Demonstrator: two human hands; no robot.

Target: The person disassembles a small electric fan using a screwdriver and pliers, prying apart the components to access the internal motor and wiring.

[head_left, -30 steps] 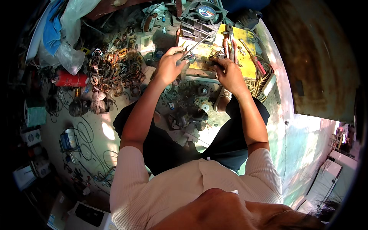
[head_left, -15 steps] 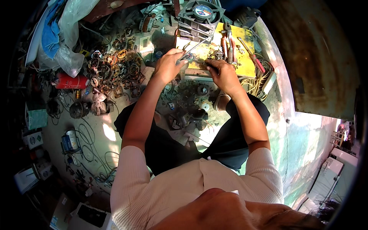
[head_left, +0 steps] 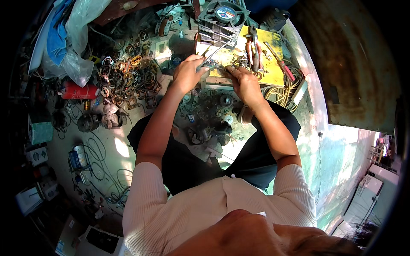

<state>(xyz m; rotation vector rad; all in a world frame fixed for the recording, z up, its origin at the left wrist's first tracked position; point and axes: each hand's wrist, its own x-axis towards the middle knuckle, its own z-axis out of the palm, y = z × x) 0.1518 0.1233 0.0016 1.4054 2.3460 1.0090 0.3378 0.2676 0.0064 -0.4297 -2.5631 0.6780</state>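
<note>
Cluttered workshop floor [head_left: 57, 149], yellow board [head_left: 271, 77] on far side. Black fan [head_left: 225, 15] at board's far left, pliers [head_left: 255, 39] mid-board, red-handled screwdriver [head_left: 287, 71] right. Left hand [head_left: 188, 74] grasping thin grey tool [head_left: 218, 51], angled far-right over board. Right hand [head_left: 247, 85] fingers bunched at board's near side; can't tell if gripping anything.

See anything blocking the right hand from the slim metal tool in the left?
Nothing tall visibly blocks the right hand from the slim metal tool in the left hand; only small, blurred parts show between them, against the yellow board.
</note>
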